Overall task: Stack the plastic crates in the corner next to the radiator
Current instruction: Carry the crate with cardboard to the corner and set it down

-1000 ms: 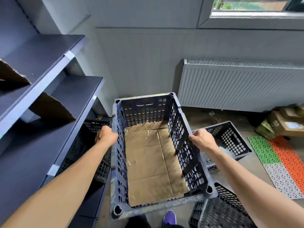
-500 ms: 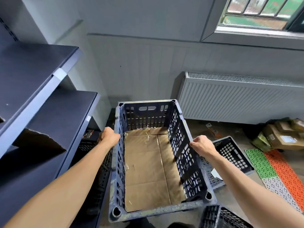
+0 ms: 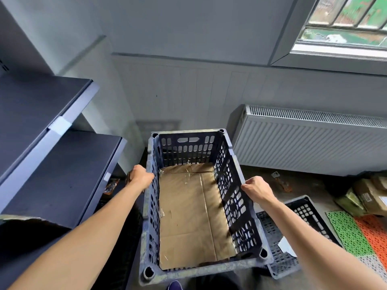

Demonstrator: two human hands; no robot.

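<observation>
A plastic crate (image 3: pixel 201 206) was held between two hands: the left hand (image 3: pixel 140 178) gripped its left wall, the right hand (image 3: pixel 258 189) its right rim. A sheet of cardboard (image 3: pixel 192 216) lay flat in its bottom. Shelves (image 3: pixel 52 155) stood to the left, a radiator (image 3: pixel 310 141) to the right behind the crate. A second crate (image 3: pixel 297 233) lay on the floor just right of the held one, with floor mats (image 3: pixel 360 233) farther right and cardboard boxes (image 3: pixel 368 195) behind them.
</observation>
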